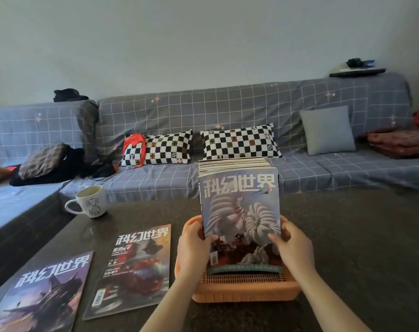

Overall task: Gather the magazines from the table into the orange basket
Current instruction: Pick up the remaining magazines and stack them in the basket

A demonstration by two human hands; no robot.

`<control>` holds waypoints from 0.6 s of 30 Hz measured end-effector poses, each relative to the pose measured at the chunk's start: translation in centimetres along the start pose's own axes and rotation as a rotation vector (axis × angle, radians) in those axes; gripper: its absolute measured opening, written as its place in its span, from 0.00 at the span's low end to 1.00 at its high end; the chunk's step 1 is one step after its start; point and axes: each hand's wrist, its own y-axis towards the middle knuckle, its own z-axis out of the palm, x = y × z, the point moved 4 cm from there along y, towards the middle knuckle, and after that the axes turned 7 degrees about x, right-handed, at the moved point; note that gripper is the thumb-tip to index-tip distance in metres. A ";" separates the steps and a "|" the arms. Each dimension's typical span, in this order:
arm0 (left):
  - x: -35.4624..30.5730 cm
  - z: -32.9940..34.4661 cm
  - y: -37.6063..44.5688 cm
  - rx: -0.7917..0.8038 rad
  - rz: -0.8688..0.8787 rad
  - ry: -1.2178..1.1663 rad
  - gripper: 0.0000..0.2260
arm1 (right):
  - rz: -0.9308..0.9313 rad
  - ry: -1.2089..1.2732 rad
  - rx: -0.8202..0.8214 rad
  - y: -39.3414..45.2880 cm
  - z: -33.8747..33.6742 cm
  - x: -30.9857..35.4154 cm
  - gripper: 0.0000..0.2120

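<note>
A thick stack of magazines (240,207) stands upright in the orange basket (246,287) on the dark table. Its front cover shows pale spiral shells. My left hand (195,245) grips the stack's left edge and my right hand (293,248) grips its right edge, both low on the covers. Two more magazines lie flat on the table to the left: one with a red sphere cover (134,269) beside the basket, and one with a purple cover (43,298) at the near left corner, partly cut off by the frame.
A white mug (90,201) stands at the table's far left. Beyond the table runs a grey checked sofa (227,109) with black-and-white cushions, a grey cushion and clothes. The table's right half (359,236) is bare dark surface.
</note>
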 end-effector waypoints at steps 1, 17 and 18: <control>0.1 0.1 0.1 -0.012 0.004 0.021 0.10 | -0.009 -0.002 -0.008 0.1 0.1 -0.1 0.17; 1.4 1.5 0.6 0.059 -0.023 0.062 0.27 | 0.055 -0.006 0.100 0.4 0.7 -0.3 0.34; 1.2 1.8 0.7 0.107 -0.007 0.072 0.27 | 0.044 -0.009 0.148 0.5 0.9 -0.2 0.33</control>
